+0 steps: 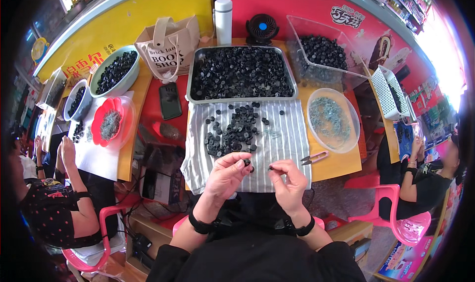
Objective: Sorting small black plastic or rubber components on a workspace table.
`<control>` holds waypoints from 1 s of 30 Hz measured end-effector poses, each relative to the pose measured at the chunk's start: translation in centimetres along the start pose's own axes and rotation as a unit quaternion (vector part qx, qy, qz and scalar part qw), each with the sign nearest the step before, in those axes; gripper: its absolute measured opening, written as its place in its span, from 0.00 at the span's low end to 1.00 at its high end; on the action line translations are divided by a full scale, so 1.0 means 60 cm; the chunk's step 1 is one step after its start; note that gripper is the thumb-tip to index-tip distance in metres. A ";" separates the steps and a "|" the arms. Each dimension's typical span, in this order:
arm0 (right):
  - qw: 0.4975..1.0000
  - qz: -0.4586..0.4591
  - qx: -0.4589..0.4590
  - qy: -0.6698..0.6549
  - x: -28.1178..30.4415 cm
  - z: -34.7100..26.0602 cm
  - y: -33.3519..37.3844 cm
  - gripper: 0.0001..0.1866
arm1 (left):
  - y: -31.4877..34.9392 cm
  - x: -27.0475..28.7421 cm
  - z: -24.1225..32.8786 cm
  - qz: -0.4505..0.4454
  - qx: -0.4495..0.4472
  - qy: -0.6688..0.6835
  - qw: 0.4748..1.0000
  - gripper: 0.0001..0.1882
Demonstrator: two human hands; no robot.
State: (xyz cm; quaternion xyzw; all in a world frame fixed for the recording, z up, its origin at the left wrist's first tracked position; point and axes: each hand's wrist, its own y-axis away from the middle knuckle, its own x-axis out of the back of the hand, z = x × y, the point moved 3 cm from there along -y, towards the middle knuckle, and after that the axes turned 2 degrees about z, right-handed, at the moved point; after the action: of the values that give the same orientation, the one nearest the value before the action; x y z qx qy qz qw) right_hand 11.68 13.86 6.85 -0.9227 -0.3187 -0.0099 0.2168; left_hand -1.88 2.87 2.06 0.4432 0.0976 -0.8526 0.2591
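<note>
At the near edge of the striped cloth [292,128], my left hand [227,175] pinches a small black round part [247,162] between thumb and forefinger. A second dark bit shows just below it. My right hand [289,183] is a short way to the right, thumb and forefinger closed on a small dark piece [270,168] too tiny to name. Beyond my hands lies a loose heap of black round parts [232,131], some ring-shaped. A few thin pale-green strips [271,132] lie right of the heap. Small thread snips [314,157] rest beside my right hand.
A metal tray [296,91] full of black parts stands behind the cloth. At right are a round plastic lid [354,138] with green strips and a clear bin [292,29]. A phone [170,101], bag [170,47], bottle [223,22] and fan [262,28] stand around. People sit either side.
</note>
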 end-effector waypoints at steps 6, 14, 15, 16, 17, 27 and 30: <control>0.996 -0.020 0.084 0.027 -0.040 -0.023 -0.006 0.11 | 0.006 0.006 -0.010 -0.018 0.044 0.098 0.994 0.11; 0.977 -0.014 0.182 0.107 -0.055 -0.037 -0.006 0.11 | 0.012 0.004 -0.019 0.008 0.053 0.108 0.993 0.09; 0.977 -0.014 0.182 0.107 -0.057 -0.037 -0.006 0.11 | 0.012 0.004 -0.020 0.021 0.058 0.102 0.993 0.09; 0.974 -0.013 0.190 0.121 -0.058 -0.038 -0.006 0.11 | 0.012 0.006 -0.021 0.021 0.058 0.102 0.993 0.09; 0.971 -0.012 0.199 0.134 -0.060 -0.039 -0.006 0.11 | 0.012 0.009 -0.025 0.023 0.058 0.109 0.992 0.09; 0.962 -0.014 0.224 0.156 -0.067 -0.031 -0.010 0.12 | 0.015 0.011 -0.026 0.069 0.074 0.153 0.983 0.04; 0.969 -0.009 0.209 0.132 -0.066 -0.029 -0.009 0.12 | 0.015 0.004 -0.026 0.100 0.079 0.162 0.978 0.05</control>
State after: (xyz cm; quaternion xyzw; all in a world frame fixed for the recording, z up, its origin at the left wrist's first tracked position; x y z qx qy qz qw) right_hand 8.42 11.22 8.02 -0.8441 -0.2909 -0.0669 0.4454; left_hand -0.42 2.61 1.01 0.6024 0.0257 -0.7441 0.2878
